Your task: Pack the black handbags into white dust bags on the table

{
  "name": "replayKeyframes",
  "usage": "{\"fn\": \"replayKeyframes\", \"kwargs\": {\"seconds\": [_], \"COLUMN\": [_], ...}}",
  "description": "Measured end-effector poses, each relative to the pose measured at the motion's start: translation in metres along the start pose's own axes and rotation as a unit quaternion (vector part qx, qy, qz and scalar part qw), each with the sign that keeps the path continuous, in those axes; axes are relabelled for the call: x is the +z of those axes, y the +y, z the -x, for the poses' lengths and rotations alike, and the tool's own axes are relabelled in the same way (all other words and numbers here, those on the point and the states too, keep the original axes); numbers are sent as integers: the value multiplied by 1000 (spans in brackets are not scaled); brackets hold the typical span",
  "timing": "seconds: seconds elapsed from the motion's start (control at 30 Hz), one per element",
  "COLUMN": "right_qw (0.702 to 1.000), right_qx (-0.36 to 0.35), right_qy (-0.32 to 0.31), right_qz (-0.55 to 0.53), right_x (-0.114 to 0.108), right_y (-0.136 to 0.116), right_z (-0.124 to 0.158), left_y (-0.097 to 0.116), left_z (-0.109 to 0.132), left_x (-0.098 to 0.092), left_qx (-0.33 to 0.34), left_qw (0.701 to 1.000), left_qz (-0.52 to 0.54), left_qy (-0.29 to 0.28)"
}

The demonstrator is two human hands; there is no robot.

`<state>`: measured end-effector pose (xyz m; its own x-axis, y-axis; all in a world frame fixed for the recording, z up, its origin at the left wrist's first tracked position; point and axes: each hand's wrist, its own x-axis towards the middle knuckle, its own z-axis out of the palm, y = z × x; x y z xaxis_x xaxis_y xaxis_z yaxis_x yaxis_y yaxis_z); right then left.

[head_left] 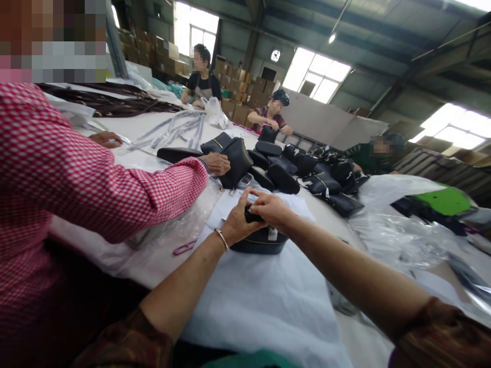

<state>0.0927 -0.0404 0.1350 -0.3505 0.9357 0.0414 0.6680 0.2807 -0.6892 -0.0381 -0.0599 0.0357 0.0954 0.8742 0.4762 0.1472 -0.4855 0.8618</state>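
Observation:
A dark bag [264,244] with a gold-coloured zip lies on a white cloth [264,301] in front of me. My left hand [241,221] is at its upper left, fingers closed around a small black part [252,214] on top of the bag. From the right, my right hand [270,208] reaches over the same black part, with its fingers bent together near my left fingertips. What the right fingertips grip is too small to make out. A small white tag [272,234] hangs at the front of the bag.
At the left, a person in a red checked sleeve [153,199] has a hand on a black bag [235,161]. Many black bags [284,176] cover the table behind. Plastic wrap [399,240] lies right, a pink clip [184,247] left. Three more people are farther back.

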Motion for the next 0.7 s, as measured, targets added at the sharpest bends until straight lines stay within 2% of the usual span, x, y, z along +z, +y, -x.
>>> {"fn": "replayKeyframes", "kwargs": {"seconds": [0.17,0.23,0.3,0.4,0.5,0.6,0.7], "right_qw": [998,996,993,985,984,990,990], "right_qx": [-32,-63,-94,-113,-108,-74,-72], "right_qy": [-31,-14,31,94,70,33,73], "right_qz": [34,60,70,88,126,117,94], "right_x": [-10,-21,-36,-63,-79,-75,-62], "right_y": [3,7,15,40,75,108,123], "right_z": [1,5,11,28,48,61,68], "left_y": [2,3,5,7,6,4,4], "left_z": [-6,-9,-11,-13,-15,-17,-19], "left_x": [-3,-5,-6,-6,-5,-3,-3], "left_qx": [-21,-18,-5,1,-12,-25,-34], "left_qw": [1000,999,999,999,999,999,999], "left_qz": [-8,-16,-30,-46,-46,-36,-30], "left_qy": [5,21,18,3,15,23,18]}}
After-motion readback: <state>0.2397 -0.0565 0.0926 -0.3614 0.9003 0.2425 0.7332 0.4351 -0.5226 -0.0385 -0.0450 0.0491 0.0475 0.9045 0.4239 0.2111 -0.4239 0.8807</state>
